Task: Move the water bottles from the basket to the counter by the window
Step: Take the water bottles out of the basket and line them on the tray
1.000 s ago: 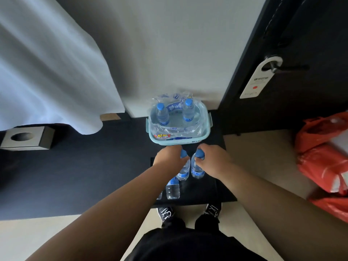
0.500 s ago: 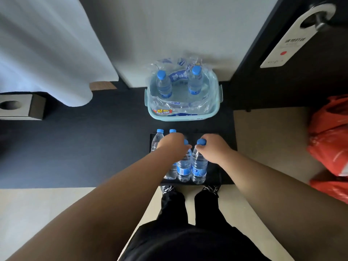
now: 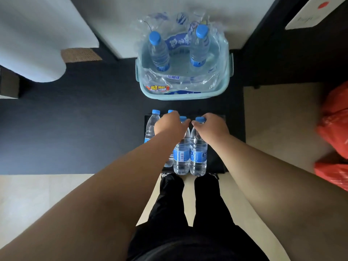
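We find the left hand (image 3: 170,127) gripping the left bottle (image 3: 181,157) and the right hand (image 3: 211,127) gripping the right bottle (image 3: 198,157) by their necks, both upright on the tabletop (image 3: 75,129). We judge placement under way. Next: release, then fetch the two remaining bottles (image 3: 158,51) from the basket (image 3: 184,96).

Hotel room: door-hanger card (image 3: 308,15) on dark door (image 3: 290,59), white curtain (image 3: 35,42) over dark counter (image 3: 75,129)

The water bottles (image 3: 198,153) present clear glossy plastic with smooth blue plastic caps (image 3: 154,37). The basket (image 3: 184,96) is smooth pale green plastic, holding crinkled transparent film (image 3: 169,81). Counter (image 3: 75,119): dark, matt; curtain (image 3: 33,44): white cloth; bag (image 3: 335,119): shiny orange plastic
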### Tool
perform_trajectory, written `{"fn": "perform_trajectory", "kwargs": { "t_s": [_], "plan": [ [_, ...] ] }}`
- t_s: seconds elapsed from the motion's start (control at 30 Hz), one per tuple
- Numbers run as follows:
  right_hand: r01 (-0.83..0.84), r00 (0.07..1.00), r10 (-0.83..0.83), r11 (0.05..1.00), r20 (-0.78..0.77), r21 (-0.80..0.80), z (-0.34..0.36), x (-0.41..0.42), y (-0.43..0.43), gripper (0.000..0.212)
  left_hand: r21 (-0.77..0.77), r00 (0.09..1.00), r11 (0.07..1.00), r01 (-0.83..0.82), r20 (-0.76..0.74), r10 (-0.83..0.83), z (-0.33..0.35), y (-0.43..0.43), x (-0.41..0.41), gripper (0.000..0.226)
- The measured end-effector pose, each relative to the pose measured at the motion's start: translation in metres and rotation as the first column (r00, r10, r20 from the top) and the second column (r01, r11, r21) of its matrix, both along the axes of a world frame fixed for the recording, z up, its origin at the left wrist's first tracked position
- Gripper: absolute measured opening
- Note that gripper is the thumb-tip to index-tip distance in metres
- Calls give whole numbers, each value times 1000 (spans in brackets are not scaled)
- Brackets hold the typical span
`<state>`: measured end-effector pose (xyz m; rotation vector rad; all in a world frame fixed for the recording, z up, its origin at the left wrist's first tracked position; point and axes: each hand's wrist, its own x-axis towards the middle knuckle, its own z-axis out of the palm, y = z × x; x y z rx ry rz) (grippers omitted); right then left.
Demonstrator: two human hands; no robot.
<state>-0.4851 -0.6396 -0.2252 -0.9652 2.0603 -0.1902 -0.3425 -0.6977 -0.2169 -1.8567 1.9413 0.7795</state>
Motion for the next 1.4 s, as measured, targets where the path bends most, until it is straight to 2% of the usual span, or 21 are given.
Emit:
{"fn": "perform_trajectory", "kwargs": {
  "t_s": [0.27,0.57,0.7,0.83,0.93,1.0,1.17,1.27,1.4],
  "plan": [
    [-7,999,8,1000,-37,23,-22,-4,-10,31,4,998,998,-63,-30,63,-26,-7,-4,45],
    [6,1000,-8,998,28,59,-35,-9,0,21,50,998,997,66,-3,-66,-29,1,0,37],
    [-33,999,33,997,-8,75,-26,-8,3,25,80,998,995,64,5,-64,-21,10,12,29],
    [-106,994,104,988,25,114,-8,-5,7,29,91,999,995,33,-20,-32,-5,11,24,25],
    [-151,989,151,985,8,78,13,0,1,47,51,999,999,1,-49,1,13,3,30,28],
    [-187,982,187,982,-13,37,29,4,-7,55,9,999,999,35,-30,-34,30,-8,35,27],
    [-249,967,245,967,-71,-57,74,5,-40,49,-95,998,995,-20,-69,14,73,-44,46,28],
    [-235,969,224,965,-102,-114,97,1,-59,47,-145,994,989,-41,-102,26,96,-63,50,31],
    [-243,965,216,951,-151,-189,121,-5,-78,44,-208,994,978,-4,-108,-19,120,-83,52,33]
  ]
}}
